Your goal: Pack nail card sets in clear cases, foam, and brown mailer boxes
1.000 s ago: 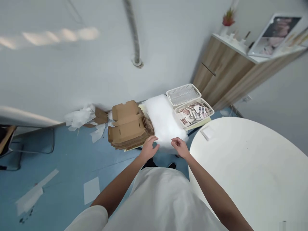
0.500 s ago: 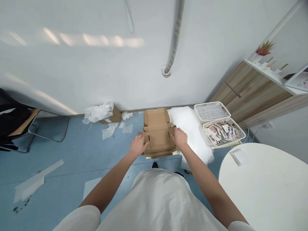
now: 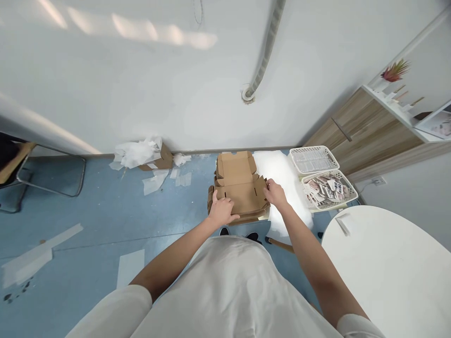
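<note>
A stack of flat brown cardboard boxes (image 3: pixel 241 188) lies low in front of me, beside a pile of white foam sheets (image 3: pixel 278 173). My left hand (image 3: pixel 222 211) grips the near left corner of the top flat box, fingers curled over its edge. My right hand (image 3: pixel 276 194) pinches the right side flap of that same box. The box's lid panel points away from me toward the wall.
Two white baskets stand to the right: an upper one (image 3: pixel 313 159) with clear items, a lower one (image 3: pixel 329 189) full of small packets. A round white table (image 3: pixel 384 263) is at lower right. Crumpled paper (image 3: pixel 136 154) litters the blue floor by the wall; a chair (image 3: pixel 42 178) stands left.
Both hands left the white foam sheets and moved left onto the cardboard stack, then closed on the top box. The camera view swung left and steadied.
</note>
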Tool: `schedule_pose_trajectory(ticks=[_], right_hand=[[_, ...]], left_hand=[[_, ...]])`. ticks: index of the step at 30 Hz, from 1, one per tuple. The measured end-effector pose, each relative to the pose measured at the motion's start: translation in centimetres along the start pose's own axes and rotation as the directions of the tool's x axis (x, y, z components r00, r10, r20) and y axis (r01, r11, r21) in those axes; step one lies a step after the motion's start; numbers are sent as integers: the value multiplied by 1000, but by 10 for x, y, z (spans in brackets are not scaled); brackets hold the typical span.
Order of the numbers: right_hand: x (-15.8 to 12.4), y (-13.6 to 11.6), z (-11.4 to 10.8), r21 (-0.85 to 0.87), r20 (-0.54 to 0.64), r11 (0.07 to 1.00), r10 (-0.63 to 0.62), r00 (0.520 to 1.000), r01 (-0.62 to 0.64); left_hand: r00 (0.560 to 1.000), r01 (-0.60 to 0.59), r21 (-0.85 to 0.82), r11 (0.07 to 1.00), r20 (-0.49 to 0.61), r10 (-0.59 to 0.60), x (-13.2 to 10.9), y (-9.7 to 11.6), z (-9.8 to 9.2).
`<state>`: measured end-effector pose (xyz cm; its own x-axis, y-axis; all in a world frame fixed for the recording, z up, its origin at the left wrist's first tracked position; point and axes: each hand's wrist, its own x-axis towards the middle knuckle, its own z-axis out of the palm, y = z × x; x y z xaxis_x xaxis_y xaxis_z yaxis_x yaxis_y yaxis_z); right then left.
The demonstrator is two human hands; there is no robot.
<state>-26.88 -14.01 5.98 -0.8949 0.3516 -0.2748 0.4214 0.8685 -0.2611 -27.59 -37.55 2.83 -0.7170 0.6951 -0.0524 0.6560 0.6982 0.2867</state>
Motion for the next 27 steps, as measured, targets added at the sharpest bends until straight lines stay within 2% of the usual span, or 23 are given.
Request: schedule_pose_trajectory(ticks=[5,9,16,18,19,21,22,23,24,25,27], right_hand=[[-1,12,1,213,29,976,38,999,-43],[-1,19,7,333,13,940,75,997,-75],[5,33,16,612,-5,784,135,991,-104],[0,32,13,589,-14,803,125,992,-93],[-4,29,10,544,-63,837,113,992,-61],[-18,19,5,390,-233,919,46,971,50],[-27,12,3,288,-331,950,-17,943,119],[-37,4,3,198,-363,964,-96,927,178],[-47,-4,5,132,-318,962,-187,929,239],[-56,-12,8,81,-197,944,-299,934,320],[-70,-24,20,11,57,885,-464,884,465]], left_hand=[[998,31,-14,999,59,-30,2,-2,10],[994,60,-72,996,99,-53,4,-8,11],[978,100,-202,974,201,-59,17,-21,5],[976,73,-223,972,217,-23,20,-24,4],[976,53,-217,975,218,-5,20,-24,4],[979,12,-177,984,202,25,20,-22,6],[982,-1,-148,989,188,29,19,-21,7],[985,-5,-118,993,172,25,18,-19,9],[987,-4,-92,996,157,19,17,-18,10],[989,-1,-73,997,145,12,16,-16,12],[992,6,-48,999,130,0,15,-14,14]])
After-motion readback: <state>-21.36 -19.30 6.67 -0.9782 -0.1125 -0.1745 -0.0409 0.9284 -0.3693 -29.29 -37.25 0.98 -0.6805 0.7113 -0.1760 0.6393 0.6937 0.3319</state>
